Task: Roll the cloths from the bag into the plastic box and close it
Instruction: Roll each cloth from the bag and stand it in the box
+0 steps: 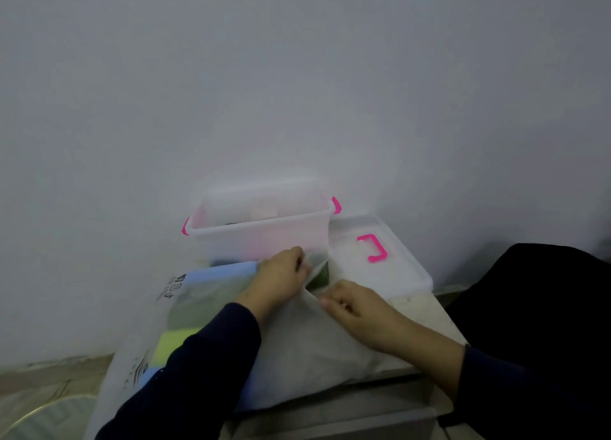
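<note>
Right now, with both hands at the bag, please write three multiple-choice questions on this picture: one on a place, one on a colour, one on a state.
1. Where does the lid lie?
A. right of the box
B. on the box
C. under the bag

2. What colour are the box latches?
A. blue
B. pink
C. green

3. What is the state of the box?
A. closed
B. tipped over
C. open

Answers:
1 A: the lid lies flat beside the box, on its right, handle up.
2 B: both latches at the box ends are bright pink.
3 C: the rim is bare and the box stands upright, while the left hand and right hand each pinch the bag at its mouth.
</note>
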